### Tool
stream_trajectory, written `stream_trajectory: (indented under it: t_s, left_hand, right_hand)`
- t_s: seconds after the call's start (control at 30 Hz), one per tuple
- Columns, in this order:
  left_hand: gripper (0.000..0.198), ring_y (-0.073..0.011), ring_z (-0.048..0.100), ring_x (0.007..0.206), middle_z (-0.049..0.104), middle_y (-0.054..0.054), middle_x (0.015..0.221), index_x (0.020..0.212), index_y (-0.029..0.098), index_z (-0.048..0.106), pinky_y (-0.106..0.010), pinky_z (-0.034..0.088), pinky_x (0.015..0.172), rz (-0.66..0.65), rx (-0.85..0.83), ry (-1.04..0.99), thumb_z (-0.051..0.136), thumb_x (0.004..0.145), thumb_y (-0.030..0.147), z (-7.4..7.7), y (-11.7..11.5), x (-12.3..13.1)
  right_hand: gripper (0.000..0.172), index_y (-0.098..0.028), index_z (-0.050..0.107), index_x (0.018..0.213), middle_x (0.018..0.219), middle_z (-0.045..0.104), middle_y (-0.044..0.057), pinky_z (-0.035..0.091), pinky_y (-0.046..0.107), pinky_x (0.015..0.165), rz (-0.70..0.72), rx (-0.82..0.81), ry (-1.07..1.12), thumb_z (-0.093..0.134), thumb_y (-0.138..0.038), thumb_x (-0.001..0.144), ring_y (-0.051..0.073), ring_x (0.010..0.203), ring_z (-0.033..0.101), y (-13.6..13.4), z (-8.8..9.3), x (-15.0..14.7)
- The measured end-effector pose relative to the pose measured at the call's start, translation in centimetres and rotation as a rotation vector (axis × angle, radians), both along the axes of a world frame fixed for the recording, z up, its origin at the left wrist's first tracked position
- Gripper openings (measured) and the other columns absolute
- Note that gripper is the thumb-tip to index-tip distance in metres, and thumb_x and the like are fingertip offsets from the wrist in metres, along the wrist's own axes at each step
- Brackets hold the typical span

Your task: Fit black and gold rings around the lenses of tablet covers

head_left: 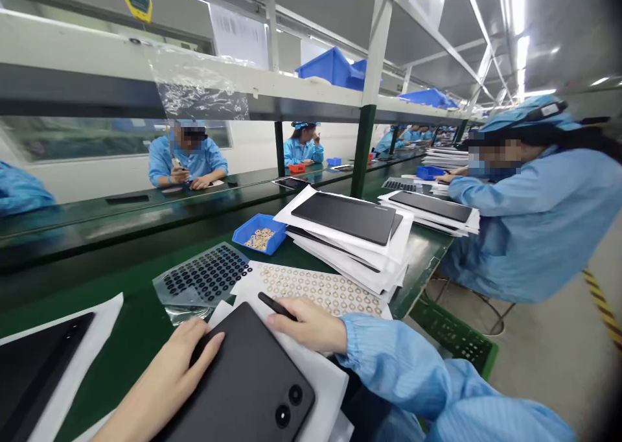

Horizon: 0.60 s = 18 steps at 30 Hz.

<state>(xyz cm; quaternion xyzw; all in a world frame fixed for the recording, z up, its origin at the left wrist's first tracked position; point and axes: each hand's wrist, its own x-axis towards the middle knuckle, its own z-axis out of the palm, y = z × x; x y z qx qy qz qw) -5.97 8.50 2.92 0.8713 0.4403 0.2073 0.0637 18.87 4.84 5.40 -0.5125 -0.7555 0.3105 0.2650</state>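
A dark grey tablet lies back up on white paper, tilted in view, with two round camera rings near its lower right corner. My left hand grips its left edge, thumb on the back and fingers bent around the side. To the right, my right hand is closed around a slim black pen-like tool, whose exact kind I cannot make out. Just beyond it lies a white sheet with rows of small ring-shaped pieces. A clear sheet of black round stickers is on the left.
Beyond the sheets stand a blue bin of small rings and a stack of tablets between papers. Another tablet lies at left. A shelf post rises behind. A co-worker sits at right, near a green crate.
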Motion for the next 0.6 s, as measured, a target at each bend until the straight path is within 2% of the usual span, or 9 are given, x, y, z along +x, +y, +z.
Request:
stream_trajectory:
  t_s: [0.1,0.23,0.27,0.33,0.4,0.47,0.53,0.57,0.6]
  left_hand:
    - [0.041,-0.0257,0.065,0.072,0.065,-0.003,0.077,0.079,0.027,0.058,-0.036,0.053,0.064,0.081,-0.113,-0.105,0.03,0.086,0.056,2.0,-0.9,0.1]
    - [0.039,-0.0224,0.063,0.07,0.063,-0.002,0.074,0.082,0.024,0.051,-0.032,0.047,0.065,0.084,-0.219,-0.069,0.027,0.089,0.053,3.6,-2.3,0.2]
    - [0.038,-0.0214,0.062,0.069,0.062,-0.002,0.074,0.082,0.023,0.05,-0.031,0.045,0.065,0.086,-0.237,-0.06,0.027,0.09,0.052,3.8,-2.6,0.4]
    - [0.036,-0.0203,0.061,0.071,0.062,-0.002,0.077,0.087,0.022,0.051,-0.029,0.042,0.067,0.112,-0.238,-0.087,0.029,0.091,0.051,4.4,-2.9,0.4]
    - [0.038,-0.0195,0.06,0.071,0.063,-0.003,0.078,0.088,0.02,0.054,-0.028,0.04,0.067,0.15,-0.2,-0.105,0.032,0.091,0.051,5.6,-2.6,-0.3]
    - [0.044,-0.0186,0.058,0.068,0.063,-0.003,0.074,0.079,0.018,0.058,-0.026,0.039,0.065,0.247,-0.125,-0.087,0.032,0.091,0.052,7.6,-1.8,-2.4]
    - [0.052,-0.0184,0.058,0.068,0.063,-0.003,0.069,0.07,0.017,0.059,-0.025,0.039,0.065,0.461,-0.006,-0.073,0.028,0.091,0.052,9.8,-1.0,-6.0]
    - [0.054,-0.0189,0.059,0.07,0.063,-0.003,0.068,0.067,0.016,0.058,-0.024,0.04,0.066,0.637,0.06,-0.057,0.027,0.091,0.053,10.8,-0.5,-8.2]
    - [0.054,-0.0203,0.06,0.076,0.064,-0.004,0.072,0.069,0.016,0.059,-0.024,0.04,0.07,0.74,0.097,-0.054,0.026,0.092,0.052,11.4,0.0,-10.5]
  right_hand:
    - [0.021,-0.018,0.052,0.075,0.064,0.049,-0.003,0.037,0.024,0.058,0.019,-0.032,0.102,0.055,-0.038,0.082,0.013,0.062,0.046,0.2,-0.3,-0.2]
    - [0.026,-0.018,0.056,0.091,0.081,0.06,0.001,0.047,0.029,0.075,0.209,-0.146,0.378,0.063,-0.039,0.077,0.018,0.079,0.055,-0.3,0.3,-1.2]
    - [0.03,-0.019,0.056,0.096,0.085,0.061,0.002,0.047,0.031,0.08,0.218,-0.159,0.447,0.064,-0.039,0.076,0.019,0.084,0.057,-0.5,0.6,-1.5]
    - [0.037,-0.021,0.056,0.103,0.094,0.063,0.003,0.047,0.032,0.086,0.145,-0.202,0.54,0.068,-0.04,0.073,0.02,0.092,0.058,-0.8,1.0,-1.8]
    - [0.041,-0.024,0.056,0.105,0.095,0.063,0.002,0.049,0.03,0.079,-0.007,-0.28,0.582,0.069,-0.043,0.071,0.02,0.088,0.06,-0.7,1.2,-1.9]
    - [0.042,-0.024,0.055,0.101,0.083,0.063,0.001,0.049,0.026,0.057,-0.119,-0.364,0.578,0.069,-0.048,0.069,0.015,0.063,0.058,-0.3,1.2,-1.7]
    - [0.038,-0.023,0.054,0.092,0.063,0.057,-0.002,0.031,0.021,0.037,-0.118,-0.423,0.541,0.064,-0.054,0.071,0.008,0.038,0.037,0.2,1.2,-1.4]
    - [0.036,-0.022,0.052,0.086,0.053,0.05,-0.005,0.021,0.02,0.033,-0.088,-0.44,0.516,0.061,-0.055,0.074,0.005,0.034,0.024,0.5,1.1,-1.4]
    - [0.036,-0.022,0.051,0.08,0.045,0.041,-0.008,0.014,0.021,0.033,-0.05,-0.448,0.493,0.058,-0.056,0.076,0.005,0.033,0.015,0.7,1.0,-1.3]
